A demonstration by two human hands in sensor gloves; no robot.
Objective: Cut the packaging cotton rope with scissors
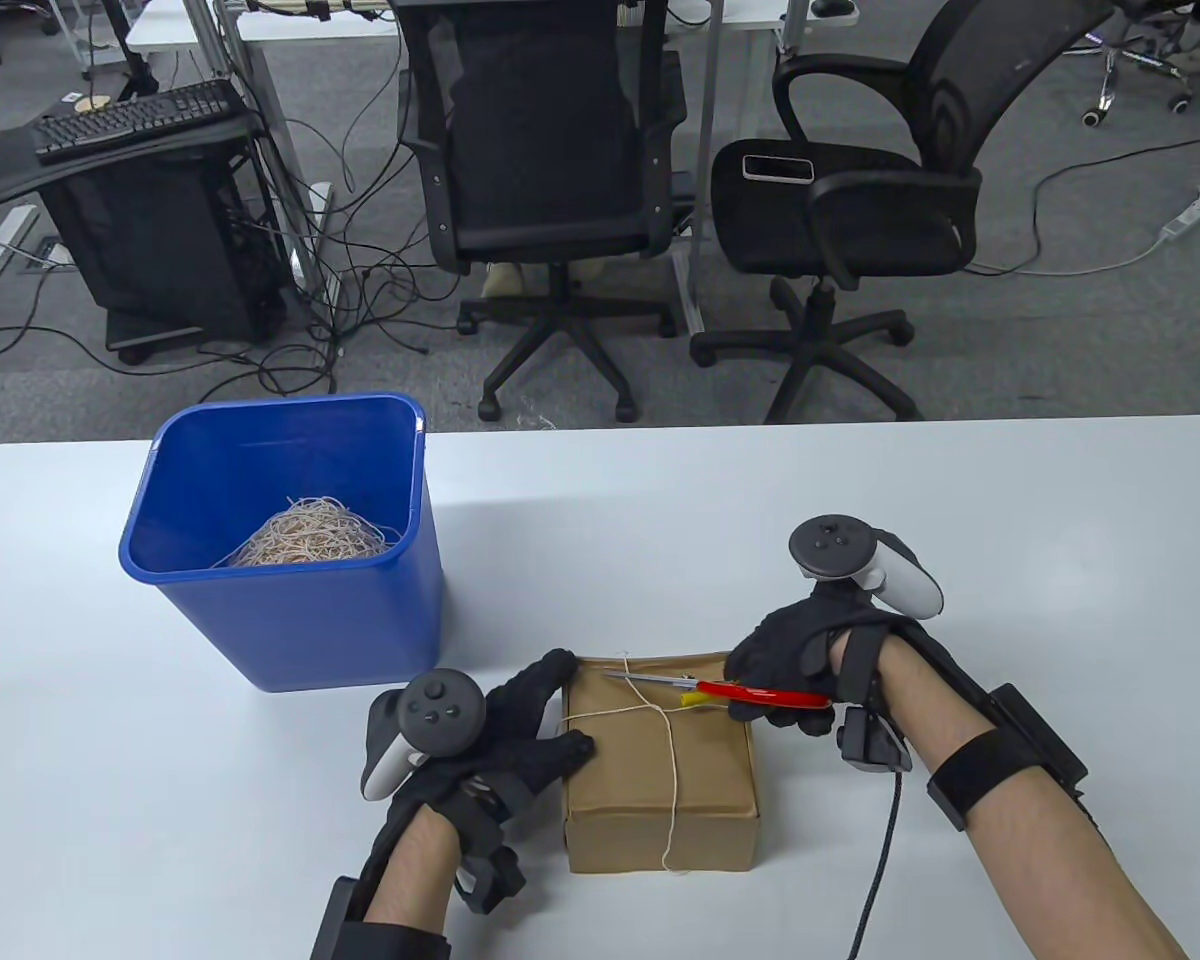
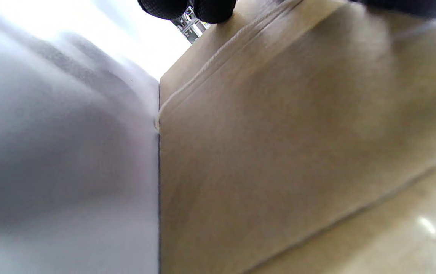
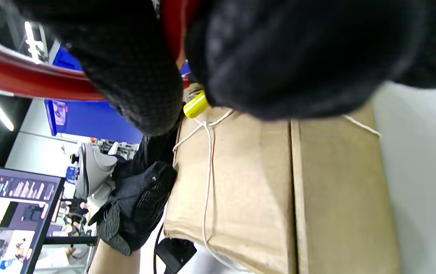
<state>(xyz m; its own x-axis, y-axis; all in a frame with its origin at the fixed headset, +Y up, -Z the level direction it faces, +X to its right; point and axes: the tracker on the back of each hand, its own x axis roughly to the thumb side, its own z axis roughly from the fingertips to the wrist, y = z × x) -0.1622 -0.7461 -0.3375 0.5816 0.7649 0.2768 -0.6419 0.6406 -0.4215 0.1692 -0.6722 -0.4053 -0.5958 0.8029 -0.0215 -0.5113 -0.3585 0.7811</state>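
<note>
A brown cardboard box (image 1: 660, 775) tied with white cotton rope (image 1: 672, 760) sits at the table's near centre. The rope crosses in a knot on the lid. My right hand (image 1: 795, 665) grips red-handled scissors (image 1: 730, 690). The blades point left over the box's far edge, near the knot. My left hand (image 1: 530, 730) rests on the box's left edge, fingers on the lid. In the left wrist view the box side (image 2: 278, 152) and the rope (image 2: 202, 72) fill the frame. In the right wrist view my fingers (image 3: 134, 76) hold the red handle (image 3: 19, 80) above the box (image 3: 240, 182) and the rope (image 3: 206, 182).
A blue bin (image 1: 290, 540) with a heap of cut rope (image 1: 310, 535) stands at the table's left, just beyond my left hand. Office chairs (image 1: 550, 170) stand past the table's far edge. A cable (image 1: 880, 860) hangs from my right wrist.
</note>
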